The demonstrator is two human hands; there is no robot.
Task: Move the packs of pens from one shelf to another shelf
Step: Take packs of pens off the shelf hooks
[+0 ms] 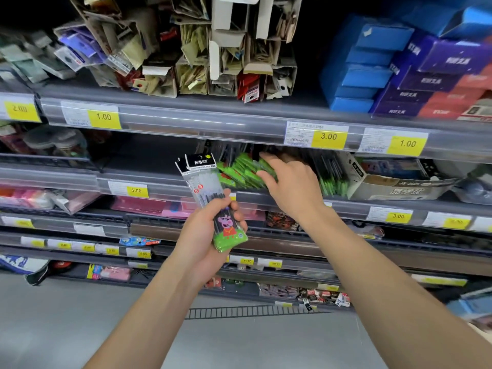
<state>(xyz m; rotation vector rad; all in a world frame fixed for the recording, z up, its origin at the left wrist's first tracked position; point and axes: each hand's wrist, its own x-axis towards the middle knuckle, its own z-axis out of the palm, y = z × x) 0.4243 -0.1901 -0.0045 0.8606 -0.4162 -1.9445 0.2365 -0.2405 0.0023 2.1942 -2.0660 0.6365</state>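
Roughly, from left to right
Empty stretch of shelf (149, 158): the left part of the second shelf from the top is bare and dark, beside the stock of packs; whether this is the target shelf cannot be told
Left hand (210, 235): fingers curled round the lower, green end of the held packs (210, 198), apparently two together, carried in front of the shelves and below the stocked one
Held packs, axis: long axis near upright, tilted so the black header cards lean up and to the left, the green cartoon end down in the palm
Shelved packs (246, 173): a slanted row of green-bottomed pen packs on the second shelf, leaning one on another, green ends toward the front lip, tops running back into the dark
Right hand (290, 179): reaching over the shelf lip, fingers fairly straight and spread, fingertips at the right end of the row; nothing is gripped as far as can be seen, though real contact cannot be confirmed
Key relation: the shelved packs lie just left of and under the right fingertips, above and right of the left hand, so the right hand is clearly the nearer one
Cardboard box (394, 185): an open carton just right of the row, close to the right hand
Likely next: the right fingers close on an end pack and draw it forward along its slant
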